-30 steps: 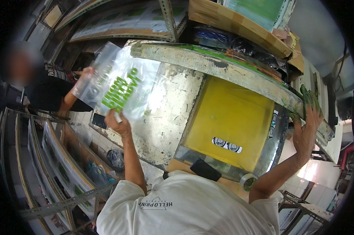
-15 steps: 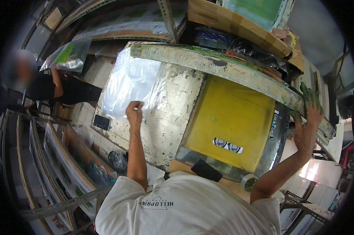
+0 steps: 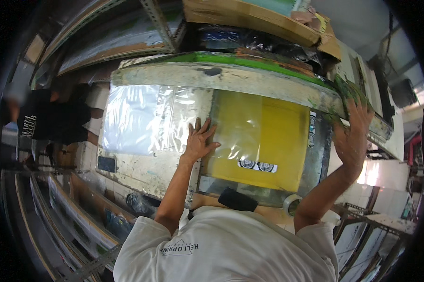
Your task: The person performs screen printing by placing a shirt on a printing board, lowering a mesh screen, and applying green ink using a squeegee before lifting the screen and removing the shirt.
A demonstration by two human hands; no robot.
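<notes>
Your left hand (image 3: 200,141) is spread wide, palm down at the clear plastic sheet (image 3: 238,117), gripping nothing; the sheet lies partly across the yellow panel (image 3: 285,136). Your right hand (image 3: 355,129) is at the pale frame's (image 3: 268,87) right end; whether it grips, I cannot tell.

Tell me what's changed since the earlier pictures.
The left hand let go of the green-printed bag, which the co-worker took, and moved right, to clear plastic now over the left part of the yellow board. The bag has left view. The right hand stays on the frame.
</notes>
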